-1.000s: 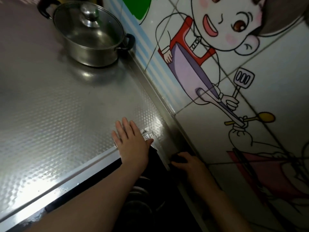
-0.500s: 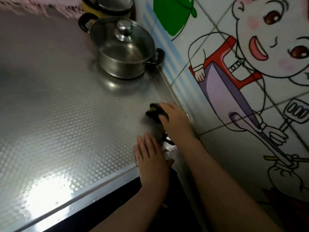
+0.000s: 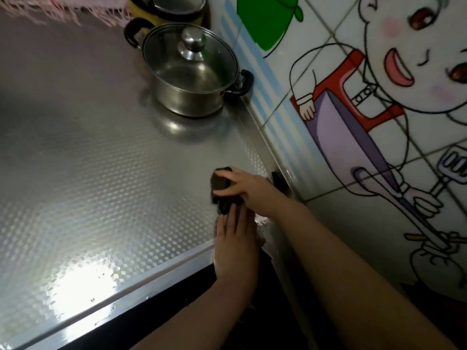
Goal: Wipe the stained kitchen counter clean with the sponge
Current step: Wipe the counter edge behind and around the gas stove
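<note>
A dark sponge (image 3: 222, 195) with a bit of yellow-green showing lies on the embossed metal counter (image 3: 101, 185), close to the wall edge. My right hand (image 3: 247, 189) is closed over the sponge, pressing it onto the counter. Just below it, my left hand (image 3: 236, 246) rests flat, fingers together, at the counter's front edge, its fingertips almost touching the sponge. Most of the sponge is hidden under my right hand.
A steel pot with a glass lid (image 3: 192, 72) stands at the back by the wall. Behind it is a yellow pot (image 3: 161, 8) and a pink fringed cloth (image 3: 63, 8). The tiled wall (image 3: 353, 97) with a cartoon sticker runs along the right. A dark stove (image 3: 252, 311) lies below the counter.
My right hand brought the sponge from beside the stove up onto the counter, then drew it slightly back toward my left hand. The left hand has stayed flat at the counter's edge.
</note>
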